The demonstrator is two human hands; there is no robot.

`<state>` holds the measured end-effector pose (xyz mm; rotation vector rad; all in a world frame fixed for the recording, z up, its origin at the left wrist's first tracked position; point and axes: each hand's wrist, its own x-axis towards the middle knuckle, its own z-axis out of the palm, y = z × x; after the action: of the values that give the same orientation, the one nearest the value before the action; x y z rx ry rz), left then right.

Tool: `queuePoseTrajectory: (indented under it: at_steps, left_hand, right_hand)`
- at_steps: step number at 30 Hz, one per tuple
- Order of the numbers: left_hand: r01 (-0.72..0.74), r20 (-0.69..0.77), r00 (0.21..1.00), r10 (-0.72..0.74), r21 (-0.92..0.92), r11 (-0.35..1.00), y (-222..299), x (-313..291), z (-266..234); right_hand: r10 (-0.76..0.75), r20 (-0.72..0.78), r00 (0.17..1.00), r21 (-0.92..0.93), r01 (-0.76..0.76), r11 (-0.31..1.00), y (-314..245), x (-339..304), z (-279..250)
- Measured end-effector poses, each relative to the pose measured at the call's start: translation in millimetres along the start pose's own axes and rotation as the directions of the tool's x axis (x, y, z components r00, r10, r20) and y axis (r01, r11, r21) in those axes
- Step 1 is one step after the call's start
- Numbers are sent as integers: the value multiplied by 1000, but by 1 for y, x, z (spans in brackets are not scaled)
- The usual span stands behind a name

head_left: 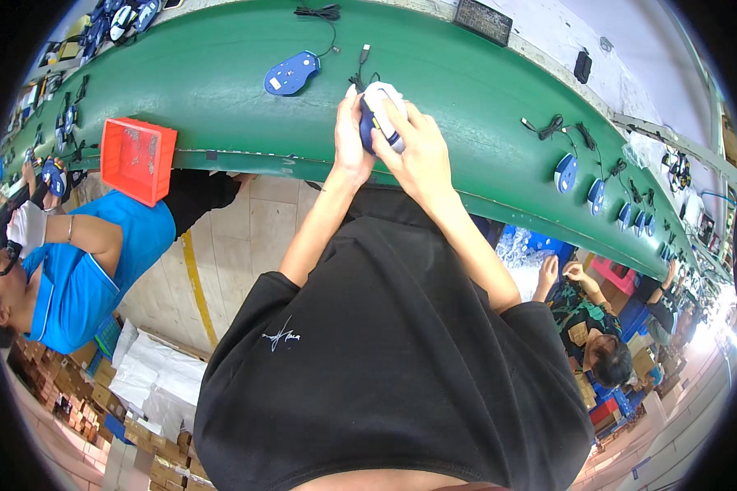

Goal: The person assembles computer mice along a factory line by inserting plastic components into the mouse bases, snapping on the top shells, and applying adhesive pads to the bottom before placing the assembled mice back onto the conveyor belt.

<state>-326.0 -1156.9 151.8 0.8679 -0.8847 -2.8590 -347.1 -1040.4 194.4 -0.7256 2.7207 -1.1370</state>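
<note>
Between my two hands is a computer mouse (382, 92), with a white top and dark blue side, held over the near edge of the green conveyor belt (221, 61). My left hand (353, 146) is closed along its left side, the thumb pointing up. My right hand (420, 154) wraps the right side, its fingers lying over the white shell. A black cable with a USB plug (364, 54) lies on the belt just beyond. Farther left rests another blue mouse part (292, 74), small light spots on its face, its cable running to the far edge.
A red bin (169, 168) with small metal pieces juts over the belt's near edge at left. Several blue mice (566, 173) with coiled cables lie along the belt at right. Co-workers in a blue shirt (98, 262) and a patterned top (585, 311) sit on either side.
</note>
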Motion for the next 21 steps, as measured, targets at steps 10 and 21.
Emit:
queuePoseTrajectory:
  at_steps: [10,21]
  left_hand:
    - [55,123,992,-36,-155,986,1,-8,3]
    - [-172,3,984,177,256,951,4,-1,9]
  right_hand:
    - [44,45,998,323,-57,945,13,1,0]
    - [374,187,908,700,-390,598,17,-22,0]
